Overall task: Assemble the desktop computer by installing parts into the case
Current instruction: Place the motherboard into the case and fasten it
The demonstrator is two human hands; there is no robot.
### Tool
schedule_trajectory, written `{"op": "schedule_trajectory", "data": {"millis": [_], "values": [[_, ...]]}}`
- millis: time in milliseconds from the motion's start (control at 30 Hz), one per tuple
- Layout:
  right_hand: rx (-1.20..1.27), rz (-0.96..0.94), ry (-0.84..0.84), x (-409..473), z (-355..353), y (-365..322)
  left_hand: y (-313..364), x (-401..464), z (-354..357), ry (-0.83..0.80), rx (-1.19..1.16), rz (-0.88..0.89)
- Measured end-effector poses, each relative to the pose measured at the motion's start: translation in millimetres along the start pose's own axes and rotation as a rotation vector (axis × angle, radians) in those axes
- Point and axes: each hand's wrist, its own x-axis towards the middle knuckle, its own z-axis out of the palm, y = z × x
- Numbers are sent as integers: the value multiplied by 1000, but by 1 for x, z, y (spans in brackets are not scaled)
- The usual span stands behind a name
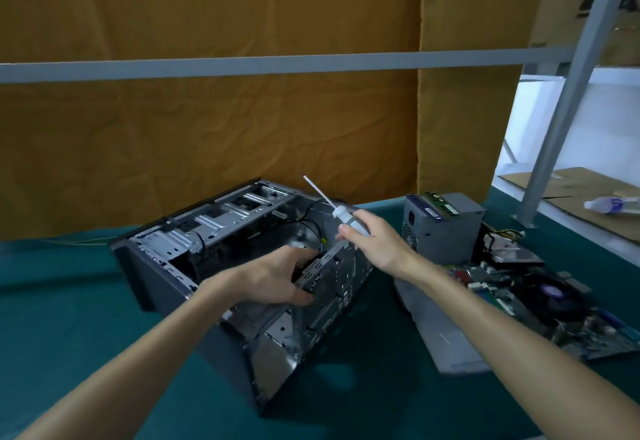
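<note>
Head view: left hand (280, 278) grips, seemingly, a bracket inside the open grey case (194, 232); right hand (374, 237) clasps a screwdriver (341, 213).

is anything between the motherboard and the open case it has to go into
Yes. The left hand grips a black part at the rear of the case, inside the opening, and the right forearm with the screwdriver crosses between it and the motherboard.
</note>
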Motion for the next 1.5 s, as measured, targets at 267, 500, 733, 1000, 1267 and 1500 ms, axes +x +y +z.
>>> {"op": "schedule_trajectory", "data": {"millis": [267, 500, 733, 1000, 1267, 1500], "values": [[216, 411, 356, -49, -46, 69, 22, 62, 20, 106, 10, -39], [-420, 479, 268, -76, -38, 127, 13, 77, 29, 197, -32, 53], [-656, 496, 219, -67, -37, 127, 14, 77, 30, 227, -11, 90], [-590, 535, 295, -70, -34, 126, 12, 77, 31, 220, -1, 87], [-806, 534, 297, -104, -34, 119, 12, 77, 30, 225, 10, 78], [-1096, 519, 190, -108, -24, 117, 14, 75, 30, 230, 17, 67]]}}
